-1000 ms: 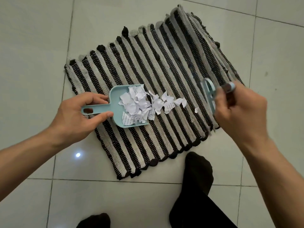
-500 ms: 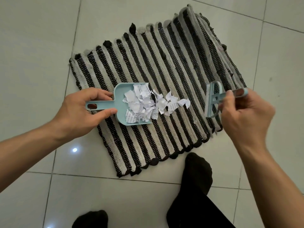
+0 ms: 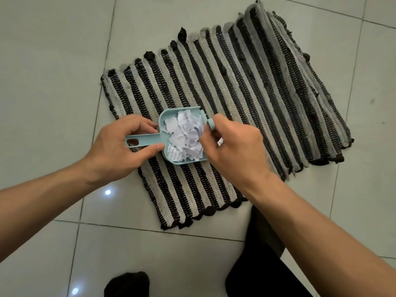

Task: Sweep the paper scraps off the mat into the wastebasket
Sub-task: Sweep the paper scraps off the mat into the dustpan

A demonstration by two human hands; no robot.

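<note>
Paper scraps (image 3: 186,137) piled white in the pan of a light-blue dustpan (image 3: 169,140), which sits on the striped mat (image 3: 246,93), lower-left part. One stray scrap (image 3: 220,142) pokes out at 3 o'clock of the pile, against the right hand's knuckles. Left hand (image 3: 120,151) at 9 o'clock of the pile, thumb and fingers clenched round the dustpan handle, fingertips just beside the pan wall, not touching the scraps. Right hand (image 3: 233,146) at 3 o'clock, fingers curled tight on a small blue brush (image 3: 210,123); only its end shows at 1 o'clock of the pile, bristles hidden under the hand. Its fingertips touch the pile's right edge. Mat lies on a pale tile floor (image 3: 53,61). Dark socked foot (image 3: 126,284) at 6 o'clock, off the mat.
</note>
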